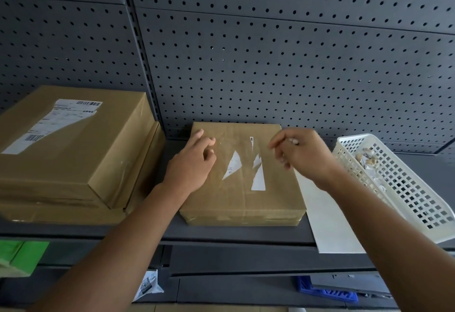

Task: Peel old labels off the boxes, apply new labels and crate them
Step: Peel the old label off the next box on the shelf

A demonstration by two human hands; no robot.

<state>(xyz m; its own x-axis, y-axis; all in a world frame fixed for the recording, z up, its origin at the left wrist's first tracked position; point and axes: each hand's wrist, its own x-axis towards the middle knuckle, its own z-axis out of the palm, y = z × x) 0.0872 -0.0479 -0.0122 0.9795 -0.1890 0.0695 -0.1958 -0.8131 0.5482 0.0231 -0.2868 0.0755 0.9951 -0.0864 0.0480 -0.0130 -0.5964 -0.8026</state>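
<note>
A flat brown cardboard box (242,188) lies on the dark shelf in front of me. Torn white label remnants (258,180) stick to its top. My left hand (194,161) rests on the box's left side with its fingers loosely curled and nothing in them. Above the box's right edge, my right hand (300,154) hovers and pinches a small scrap of peeled label (294,141) between thumb and fingers. At the left, a larger brown box (81,151) with an intact white barcode label (53,124) sits on top of another box.
A white perforated plastic basket (398,188) at the right holds crumpled label scraps. A white sheet (327,218) lies between the basket and the box. Grey pegboard (270,53) backs the shelf. Below, a green item (19,257) and a blue crate (325,292) show.
</note>
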